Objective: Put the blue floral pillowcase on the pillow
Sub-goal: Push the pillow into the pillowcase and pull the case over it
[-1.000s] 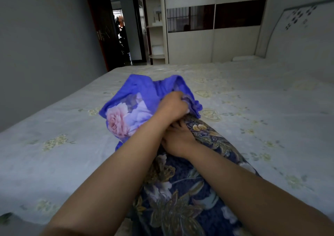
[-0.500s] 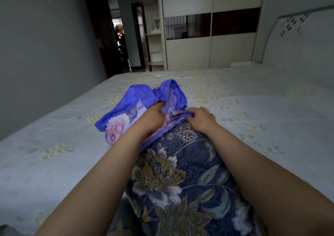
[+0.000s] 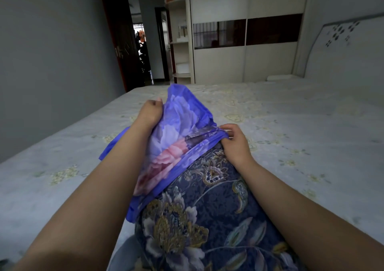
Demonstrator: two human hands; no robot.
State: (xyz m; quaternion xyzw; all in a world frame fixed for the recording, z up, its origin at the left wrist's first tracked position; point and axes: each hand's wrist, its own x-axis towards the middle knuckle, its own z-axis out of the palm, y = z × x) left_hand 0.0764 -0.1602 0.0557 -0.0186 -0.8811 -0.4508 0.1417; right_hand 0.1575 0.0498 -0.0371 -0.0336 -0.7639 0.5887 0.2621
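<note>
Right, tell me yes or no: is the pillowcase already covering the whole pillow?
No, the blue floral pillowcase is bunched over only the far end, leaving most of the dark floral pillow bare.

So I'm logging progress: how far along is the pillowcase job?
Early. Done: the blue floral pillowcase has its mouth over the far end of the dark floral pillow. In hand: the left hand grips the bunched fabric and the right hand pinches the hem. Left: most of the pillow is uncovered.
</note>
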